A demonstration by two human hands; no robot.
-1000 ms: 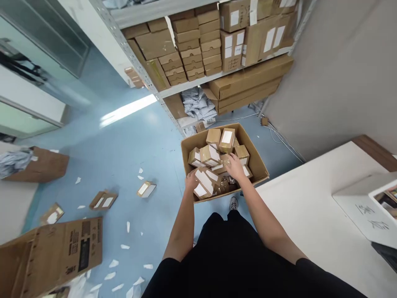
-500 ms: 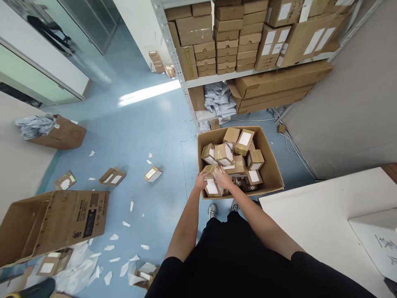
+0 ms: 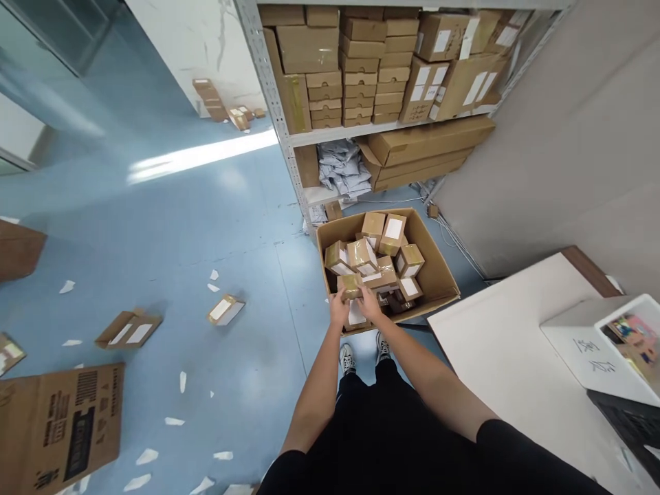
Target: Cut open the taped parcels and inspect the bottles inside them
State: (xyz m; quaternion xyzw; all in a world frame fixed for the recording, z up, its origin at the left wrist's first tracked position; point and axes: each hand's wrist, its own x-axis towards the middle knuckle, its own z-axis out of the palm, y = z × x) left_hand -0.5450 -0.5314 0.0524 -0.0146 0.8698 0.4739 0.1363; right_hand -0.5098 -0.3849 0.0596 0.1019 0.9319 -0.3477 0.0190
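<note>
My left hand (image 3: 339, 308) and my right hand (image 3: 368, 304) grip the two sides of a small cardboard box (image 3: 350, 284) with yellowish tape across it. The box is at the near left corner of a large open carton (image 3: 438, 275). Just below my fingers, between my wrists, is a white label (image 3: 355, 314); I cannot tell whether it belongs to this box or to one underneath. Several more taped small boxes lie jumbled in the carton, among them a labelled box (image 3: 393, 234) and a shiny taped box (image 3: 362, 256). My fingertips are partly hidden.
A metal shelf (image 3: 289, 141) stacked with cardboard boxes stands beyond the carton. To the right is a white table (image 3: 485, 337) with a white bin (image 3: 577, 347). Paper scraps, an opened box (image 3: 128, 328), a labelled parcel (image 3: 227, 309) and a big printed carton (image 3: 103, 412) lie on the left floor.
My view has swung to the right, showing more of the table and its bin. My hands stay on the small box, whose taped face now shows more plainly between them.
</note>
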